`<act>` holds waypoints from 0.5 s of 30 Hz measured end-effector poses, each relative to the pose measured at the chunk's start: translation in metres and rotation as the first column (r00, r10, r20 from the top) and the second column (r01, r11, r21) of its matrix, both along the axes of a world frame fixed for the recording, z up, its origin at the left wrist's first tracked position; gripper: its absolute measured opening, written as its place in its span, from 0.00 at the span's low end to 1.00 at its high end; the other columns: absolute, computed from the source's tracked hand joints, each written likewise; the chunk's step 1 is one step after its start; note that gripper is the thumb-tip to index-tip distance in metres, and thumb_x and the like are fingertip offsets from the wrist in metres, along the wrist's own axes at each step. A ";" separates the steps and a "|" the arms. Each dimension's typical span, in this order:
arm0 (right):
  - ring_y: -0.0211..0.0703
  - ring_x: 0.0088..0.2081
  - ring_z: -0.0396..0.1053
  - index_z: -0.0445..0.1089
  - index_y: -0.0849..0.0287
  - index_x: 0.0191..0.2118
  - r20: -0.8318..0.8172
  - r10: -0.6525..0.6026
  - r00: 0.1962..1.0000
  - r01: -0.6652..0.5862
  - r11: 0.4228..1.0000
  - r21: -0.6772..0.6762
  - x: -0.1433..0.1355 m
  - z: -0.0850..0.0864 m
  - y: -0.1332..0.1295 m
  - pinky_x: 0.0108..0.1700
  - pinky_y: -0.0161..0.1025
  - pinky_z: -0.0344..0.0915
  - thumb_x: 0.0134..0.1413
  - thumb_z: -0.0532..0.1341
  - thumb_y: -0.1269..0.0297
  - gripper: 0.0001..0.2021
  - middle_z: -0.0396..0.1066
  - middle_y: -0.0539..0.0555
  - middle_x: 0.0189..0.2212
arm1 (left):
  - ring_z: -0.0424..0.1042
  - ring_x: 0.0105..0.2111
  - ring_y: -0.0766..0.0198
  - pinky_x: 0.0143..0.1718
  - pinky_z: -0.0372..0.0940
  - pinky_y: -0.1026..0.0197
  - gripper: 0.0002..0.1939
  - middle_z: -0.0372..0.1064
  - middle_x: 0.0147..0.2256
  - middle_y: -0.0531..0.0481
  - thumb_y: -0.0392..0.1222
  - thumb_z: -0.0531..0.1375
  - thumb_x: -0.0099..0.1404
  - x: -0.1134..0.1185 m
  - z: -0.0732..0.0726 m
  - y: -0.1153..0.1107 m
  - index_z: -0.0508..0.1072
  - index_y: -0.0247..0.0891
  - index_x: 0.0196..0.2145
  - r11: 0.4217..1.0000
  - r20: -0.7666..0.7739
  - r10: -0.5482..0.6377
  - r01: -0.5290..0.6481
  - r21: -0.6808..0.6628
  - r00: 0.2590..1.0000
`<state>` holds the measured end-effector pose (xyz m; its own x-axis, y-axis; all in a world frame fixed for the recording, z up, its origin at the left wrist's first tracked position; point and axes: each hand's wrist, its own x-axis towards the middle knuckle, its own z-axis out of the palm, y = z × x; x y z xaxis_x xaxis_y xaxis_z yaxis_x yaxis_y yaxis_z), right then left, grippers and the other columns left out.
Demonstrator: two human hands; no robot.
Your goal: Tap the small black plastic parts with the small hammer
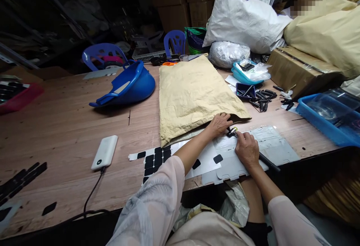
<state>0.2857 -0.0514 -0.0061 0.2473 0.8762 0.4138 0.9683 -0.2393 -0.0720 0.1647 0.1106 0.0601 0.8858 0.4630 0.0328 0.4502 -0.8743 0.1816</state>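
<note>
My left hand (pixel 220 124) is at the front opening of a large yellow paper sack (pixel 197 88) lying flat on the table. Its fingers are bent together, and what they pinch is hidden. Just to the right, my right hand (pixel 248 149) is closed over a black-handled tool (pixel 269 162); the handle sticks out behind the palm. The tool's shiny metal head shows close to my left fingertips, resembling a small hammer. Beneath both hands lies a grey taped sheet (pixel 270 143). Black rounded-square stickers (pixel 154 161) on white backing lie left of my left forearm.
A white power bank (pixel 105 151) with a cable and a tipped blue scoop-shaped basin (pixel 131 86) stand on the left. Black pieces (pixel 263 96), a blue tray (pixel 327 120) and a cardboard box (pixel 303 68) are on the right. Behind are white sacks (pixel 242 17) and a partly seen person.
</note>
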 end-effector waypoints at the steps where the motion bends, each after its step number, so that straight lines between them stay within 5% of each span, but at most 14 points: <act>1: 0.50 0.42 0.62 0.74 0.57 0.55 0.000 0.002 1.000 -0.002 1.000 -0.002 0.000 0.001 0.000 0.40 0.44 0.50 0.67 0.56 0.70 0.16 0.71 0.59 0.40 | 0.68 0.54 0.45 0.53 0.61 0.49 0.11 0.72 0.53 0.38 0.38 0.66 0.65 -0.004 0.000 -0.003 0.80 0.41 0.46 1.000 0.004 -0.018 0.018 -0.006 1.000; 4: 0.49 0.42 0.61 0.74 0.58 0.55 0.000 0.004 1.000 -0.004 1.000 -0.007 0.001 0.001 0.000 0.39 0.44 0.49 0.67 0.56 0.69 0.16 0.71 0.59 0.40 | 0.71 0.51 0.47 0.51 0.62 0.50 0.11 0.76 0.48 0.39 0.39 0.64 0.68 -0.023 0.003 -0.016 0.79 0.40 0.48 0.997 0.068 0.048 -0.044 -0.058 0.996; 8: 0.49 0.41 0.60 0.74 0.58 0.55 0.011 0.004 1.000 -0.004 1.000 -0.003 0.003 0.000 0.001 0.38 0.44 0.47 0.66 0.57 0.69 0.16 0.70 0.59 0.40 | 0.73 0.45 0.53 0.47 0.65 0.53 0.11 0.78 0.43 0.46 0.37 0.63 0.69 -0.070 0.003 -0.045 0.79 0.42 0.48 0.947 0.212 0.299 -0.263 -0.182 0.930; 15: 0.48 0.40 0.61 0.75 0.58 0.54 0.037 0.010 0.999 -0.011 1.000 0.028 0.005 -0.002 0.002 0.38 0.43 0.47 0.66 0.56 0.68 0.15 0.70 0.59 0.39 | 0.74 0.42 0.56 0.43 0.67 0.57 0.07 0.76 0.37 0.50 0.41 0.70 0.66 -0.155 -0.036 -0.096 0.83 0.44 0.43 0.821 0.252 0.516 -0.390 -0.417 0.819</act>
